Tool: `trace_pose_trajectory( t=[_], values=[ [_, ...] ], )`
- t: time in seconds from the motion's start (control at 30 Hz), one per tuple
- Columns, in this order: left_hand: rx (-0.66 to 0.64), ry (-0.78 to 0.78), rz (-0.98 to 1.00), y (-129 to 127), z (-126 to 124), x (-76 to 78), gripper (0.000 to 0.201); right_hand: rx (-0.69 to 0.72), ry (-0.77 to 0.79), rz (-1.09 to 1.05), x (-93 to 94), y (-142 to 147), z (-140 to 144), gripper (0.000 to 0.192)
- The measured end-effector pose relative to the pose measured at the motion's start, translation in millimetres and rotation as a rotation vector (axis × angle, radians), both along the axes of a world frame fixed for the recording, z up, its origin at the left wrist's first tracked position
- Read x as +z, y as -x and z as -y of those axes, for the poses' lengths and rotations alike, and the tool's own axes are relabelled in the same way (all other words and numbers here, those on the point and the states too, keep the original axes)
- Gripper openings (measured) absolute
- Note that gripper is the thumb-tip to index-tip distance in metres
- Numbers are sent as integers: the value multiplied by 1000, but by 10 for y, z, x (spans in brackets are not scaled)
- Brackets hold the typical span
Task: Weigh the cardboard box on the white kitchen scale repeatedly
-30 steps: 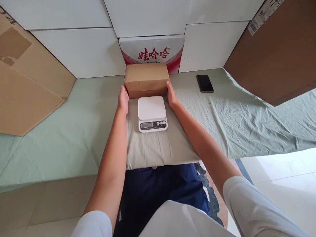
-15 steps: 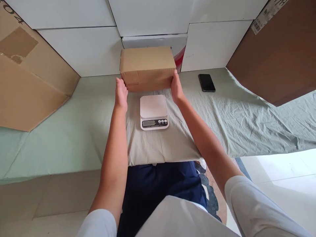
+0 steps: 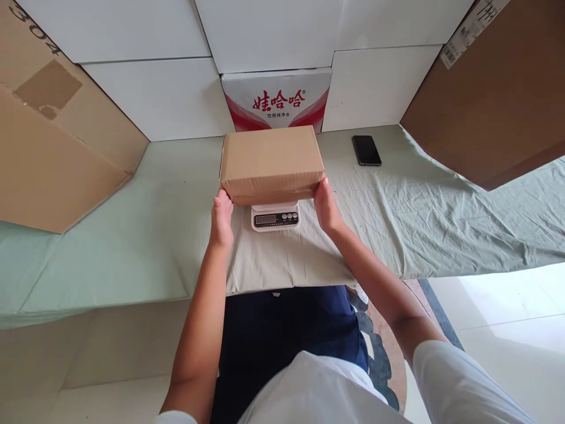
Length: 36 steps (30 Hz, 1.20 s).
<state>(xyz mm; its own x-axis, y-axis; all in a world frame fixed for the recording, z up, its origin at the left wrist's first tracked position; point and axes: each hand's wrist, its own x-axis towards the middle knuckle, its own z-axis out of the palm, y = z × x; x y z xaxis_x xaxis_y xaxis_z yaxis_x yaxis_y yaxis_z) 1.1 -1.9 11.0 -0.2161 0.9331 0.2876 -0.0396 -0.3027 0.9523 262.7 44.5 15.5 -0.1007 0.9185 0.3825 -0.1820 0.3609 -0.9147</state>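
A closed brown cardboard box [image 3: 272, 156] is held between my two hands over a white kitchen scale [image 3: 276, 218]. My left hand [image 3: 222, 219] grips its near left corner, and my right hand [image 3: 325, 205] grips the near right corner. The box hides most of the scale's weighing plate; the display and round buttons show below its front edge. Whether the box rests on the plate or hovers just above it, I cannot tell.
A black phone [image 3: 366, 151] lies on the green cloth [image 3: 172, 235] to the right. Large cardboard sheets stand at the left [image 3: 79, 159] and right [image 3: 494, 100]. Behind the box is a white carton with red print [image 3: 278, 101], set among white panels [image 3: 159, 97].
Both hands have brought the box nearer to me, from behind the scale to over its plate. The red print on the carton behind has come into view.
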Motion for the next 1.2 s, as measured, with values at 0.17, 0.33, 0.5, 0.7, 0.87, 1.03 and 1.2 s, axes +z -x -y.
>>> trace_pose_trajectory(
  t=[0.17, 0.33, 0.5, 0.7, 0.87, 1.03, 1.2],
  values=[
    [26, -3, 1, 2, 25, -104, 103, 8, 25, 0, -4, 23, 24, 86],
    [22, -8, -8, -18, 29, -95, 101, 6, 68, 1, -4, 13, 37, 88],
    [26, -1, -1, -16, 30, -71, 105, 19, 82, 0, -21, 4, 57, 86],
    [7, 10, -19, 33, 16, -100, 106, 21, 78, 6, -4, 9, 64, 86],
    [-12, 1, -51, 47, 14, -147, 107, 24, 76, 21, -10, 20, 56, 89],
    [124, -63, -83, 271, -4, -248, 103, -79, 189, -13, -51, -88, -17, 109],
    [161, -27, -62, 505, -32, -350, 100, -142, 210, -16, -73, -221, -66, 109]
  ],
)
